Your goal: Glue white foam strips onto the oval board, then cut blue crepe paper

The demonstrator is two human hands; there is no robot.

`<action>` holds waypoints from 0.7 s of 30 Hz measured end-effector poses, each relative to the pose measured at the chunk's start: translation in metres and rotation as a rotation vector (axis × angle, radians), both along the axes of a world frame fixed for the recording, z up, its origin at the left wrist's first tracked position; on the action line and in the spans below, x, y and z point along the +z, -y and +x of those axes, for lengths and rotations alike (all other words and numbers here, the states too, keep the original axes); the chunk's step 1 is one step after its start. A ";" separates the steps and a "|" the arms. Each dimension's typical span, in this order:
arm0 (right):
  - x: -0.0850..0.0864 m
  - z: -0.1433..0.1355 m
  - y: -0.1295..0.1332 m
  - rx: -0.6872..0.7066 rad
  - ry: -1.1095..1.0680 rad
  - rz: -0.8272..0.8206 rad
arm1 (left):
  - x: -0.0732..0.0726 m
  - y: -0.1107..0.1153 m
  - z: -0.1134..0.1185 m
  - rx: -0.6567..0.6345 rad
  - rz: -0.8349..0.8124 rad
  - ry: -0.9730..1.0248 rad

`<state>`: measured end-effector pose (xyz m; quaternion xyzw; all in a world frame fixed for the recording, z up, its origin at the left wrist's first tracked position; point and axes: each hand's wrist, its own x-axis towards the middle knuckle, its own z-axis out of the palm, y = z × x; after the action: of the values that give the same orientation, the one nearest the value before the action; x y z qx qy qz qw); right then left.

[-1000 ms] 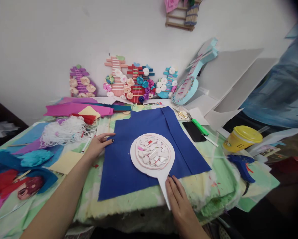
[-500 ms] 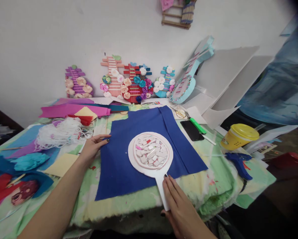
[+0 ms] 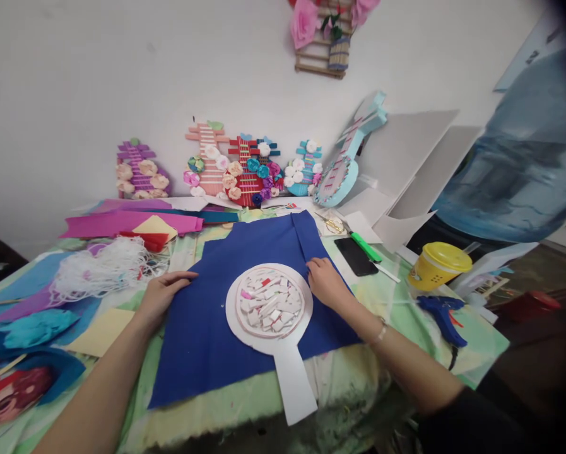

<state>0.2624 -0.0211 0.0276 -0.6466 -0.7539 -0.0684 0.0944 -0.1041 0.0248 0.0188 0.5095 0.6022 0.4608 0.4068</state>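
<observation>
While the blue sheet (image 3: 192, 353) is spread flat across the middle of the frame, with a crease visible in its upper right part, the white paddle-shaped piece (image 3: 284, 349) is found lying on it, just right of the frame's centre. Its round end is filled with small white scraps (image 3: 273, 306), and its handle is extended past the sheet's lower edge, toward the bottom of the frame. By the left hand (image 3: 166, 290), the sheet's left edge is touched with the fingers loosely extended and nothing clasped. The right hand (image 3: 325, 280) is placed at the upper right of the round end, its fingers bent; whether the rim or a bit of sheet is pinched cannot be told. The step in hand may be judged to be the lining up of piece and sheet on the tabletop (image 3: 406, 328). For the next move, a flat, well-held sheet seems called for, along with a light touch, so that the piece is not slid askew. At the right, the blue glue gun (image 3: 441, 318) is left untouched.
</observation>
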 end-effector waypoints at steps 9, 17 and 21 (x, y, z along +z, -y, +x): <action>0.001 -0.017 -0.100 -0.171 0.112 -0.017 | -0.003 -0.002 0.000 -0.058 0.006 -0.122; -0.004 -0.019 -0.124 -0.262 0.142 -0.033 | -0.009 -0.009 -0.003 -0.116 0.033 -0.182; 0.002 -0.004 -0.125 -0.221 0.121 -0.024 | -0.015 -0.013 -0.009 -0.145 0.015 -0.181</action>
<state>0.2587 0.1044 0.0293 -0.7215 -0.6832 -0.1081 0.0330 -0.1127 0.0381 0.0039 0.5943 0.5947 0.3868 0.3789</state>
